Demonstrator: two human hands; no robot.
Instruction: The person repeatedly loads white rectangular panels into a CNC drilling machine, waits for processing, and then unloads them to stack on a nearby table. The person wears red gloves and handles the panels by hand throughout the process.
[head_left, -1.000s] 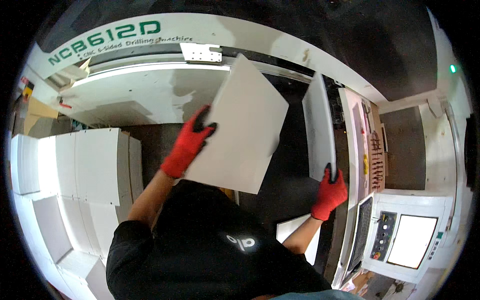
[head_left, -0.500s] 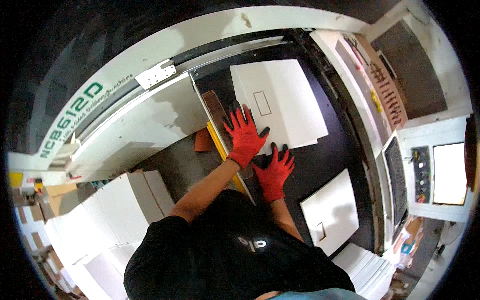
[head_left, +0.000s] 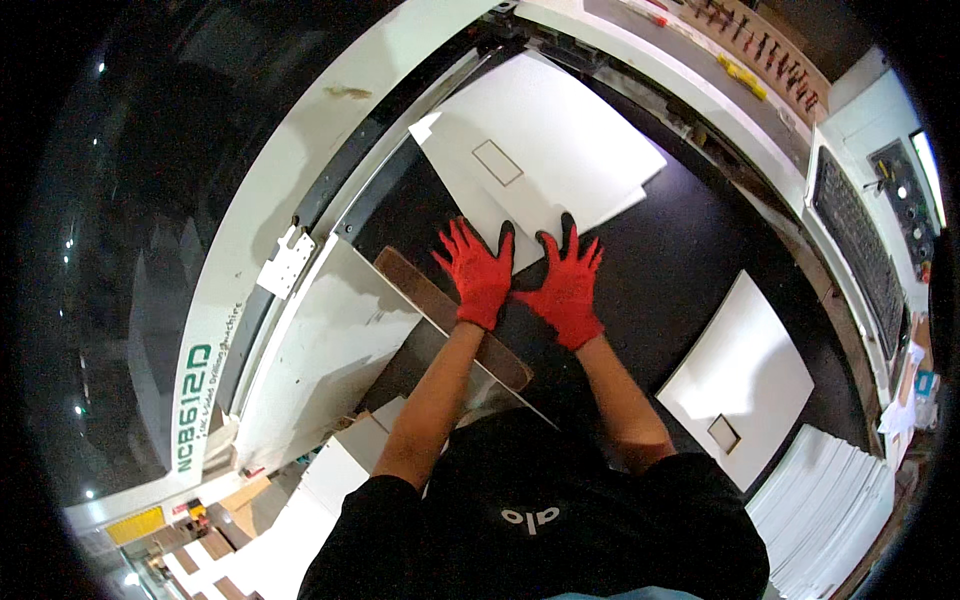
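Note:
Two overlapping white panels (head_left: 555,120) lie on the black machine table (head_left: 640,250), the upper one marked with a rectangular outline. The lower panel's near corner sticks out between my hands. My left hand (head_left: 478,275), in a red glove with dark fingertips, is at that panel's left edge, fingers spread and thumb by the panel. My right hand (head_left: 568,290), gloved the same way, is at the near edge with its fingers apart. Neither hand grips anything; I cannot tell how firmly they touch the panel.
Another white panel (head_left: 745,370) with a rectangular cutout lies at right, near a stack of white panels (head_left: 820,510). A brown strip (head_left: 450,315) runs along the table's near-left edge. A keyboard (head_left: 855,240) and tool rack (head_left: 765,50) stand beyond the right side.
The view has turned. My left hand has come off the panels' face to the edge, beside my right hand. The two panels now overlap less evenly, the lower one showing more.

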